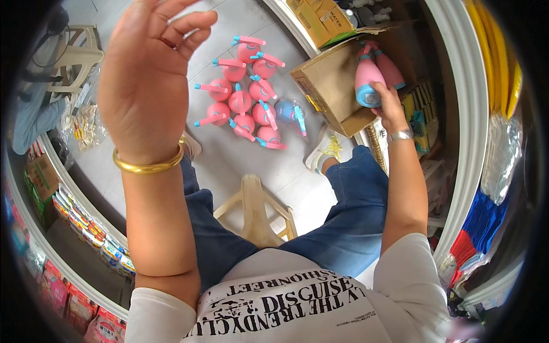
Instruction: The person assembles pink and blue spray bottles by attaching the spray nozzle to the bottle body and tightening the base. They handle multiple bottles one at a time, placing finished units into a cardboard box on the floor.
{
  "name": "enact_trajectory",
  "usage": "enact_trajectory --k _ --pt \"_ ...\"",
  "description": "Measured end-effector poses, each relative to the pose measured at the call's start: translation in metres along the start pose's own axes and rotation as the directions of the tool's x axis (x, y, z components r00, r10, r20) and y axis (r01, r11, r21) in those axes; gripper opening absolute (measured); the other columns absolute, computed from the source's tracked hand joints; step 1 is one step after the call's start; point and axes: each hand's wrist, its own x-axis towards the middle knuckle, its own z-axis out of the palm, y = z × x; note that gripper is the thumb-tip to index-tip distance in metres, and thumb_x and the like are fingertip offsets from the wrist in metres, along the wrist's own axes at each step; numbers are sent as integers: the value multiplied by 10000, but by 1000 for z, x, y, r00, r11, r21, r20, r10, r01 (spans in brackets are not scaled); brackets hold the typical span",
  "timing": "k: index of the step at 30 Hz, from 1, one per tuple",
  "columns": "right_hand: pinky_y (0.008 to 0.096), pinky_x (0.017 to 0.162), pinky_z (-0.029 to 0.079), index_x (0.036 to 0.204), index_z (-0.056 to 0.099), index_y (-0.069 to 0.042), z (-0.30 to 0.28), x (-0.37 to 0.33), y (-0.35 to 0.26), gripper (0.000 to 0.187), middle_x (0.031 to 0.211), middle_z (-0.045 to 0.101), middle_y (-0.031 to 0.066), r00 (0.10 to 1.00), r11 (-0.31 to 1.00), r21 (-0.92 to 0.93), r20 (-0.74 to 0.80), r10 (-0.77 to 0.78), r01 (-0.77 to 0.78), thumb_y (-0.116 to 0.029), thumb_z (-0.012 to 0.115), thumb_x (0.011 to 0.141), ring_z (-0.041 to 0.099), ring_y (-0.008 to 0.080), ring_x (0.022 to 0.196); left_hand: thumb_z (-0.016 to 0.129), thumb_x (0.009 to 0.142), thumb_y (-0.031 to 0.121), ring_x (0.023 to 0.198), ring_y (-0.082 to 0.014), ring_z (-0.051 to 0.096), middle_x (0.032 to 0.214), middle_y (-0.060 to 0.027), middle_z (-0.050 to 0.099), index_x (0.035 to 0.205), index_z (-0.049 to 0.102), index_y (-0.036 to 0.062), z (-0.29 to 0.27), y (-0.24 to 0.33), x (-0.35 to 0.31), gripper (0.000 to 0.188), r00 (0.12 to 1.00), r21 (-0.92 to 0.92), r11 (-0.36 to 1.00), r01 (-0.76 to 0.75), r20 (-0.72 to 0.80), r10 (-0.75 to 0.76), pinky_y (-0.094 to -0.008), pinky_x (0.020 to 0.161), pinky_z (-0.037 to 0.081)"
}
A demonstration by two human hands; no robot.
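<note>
My right hand point(391, 110) is closed around the lower end of a pink spray bottle point(368, 75) with a light blue base. The bottle lies tilted at the opening of a cardboard box point(323, 80), its base toward me. Behind it in the box is a second pink spray bottle point(389, 70). My left hand point(146, 86), with a gold bangle at the wrist, is raised at the upper left with nothing in it, its fingers loosely bent and apart. Several pink spray bottles point(240, 102) with pink and blue triggers stand grouped on the floor beyond it.
Beside the group is a blue spray bottle point(286, 111) in clear plastic. A beige plastic stool point(251, 200) is between my legs. Shelves with packages point(91, 228) line the left, and goods hang at the right. Another cardboard carton point(323, 23) sits above the box.
</note>
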Motion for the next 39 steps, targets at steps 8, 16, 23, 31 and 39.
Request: enact_trajectory --k 8,16,23,31,39 --pt "475 894 554 1391 455 -21 5 -157 -6 646 1326 566 213 878 528 844 324 -353 -99 -454 566 924 613 391 1120 631 950 294 972 -156 653 1128 -132 686 1141 633 -1 32 -34 -13 351 914 41 918 394 -118 -387 -287 893 492" --pt "430 1089 390 1484 363 -45 64 -218 16 743 1410 507 103 687 427 835 537 -490 -348 -294 642 842 493 244 1298 482 1031 358 1099 -202 618 1226 -114 645 1287 562 -4 68 -77 -43 450 799 -80 795 602 72 -597 -351 937 490" --pt "372 1033 433 1526 245 -115 66 -217 4 804 1385 461 106 731 675 736 489 -475 -53 -288 719 900 484 192 1261 583 995 283 876 -211 656 970 -126 670 1098 581 -17 79 -81 -40 317 842 -292 850 438 -198 -502 -359 791 551" --pt "393 959 499 1471 297 -77 98 -212 20 739 1393 469 127 750 684 730 456 -479 -6 -321 701 902 524 224 1215 555 1004 340 782 -215 678 903 -147 687 975 644 -44 74 -75 -38 395 823 -129 863 488 -260 -505 -348 691 575" --pt "366 784 536 1423 422 -37 96 -206 10 852 1248 604 210 432 433 677 724 -537 -595 -732 318 941 652 277 997 471 1038 351 882 -220 666 979 -163 691 992 668 -37 68 -75 -27 437 890 -95 890 446 -52 -452 -365 805 558"
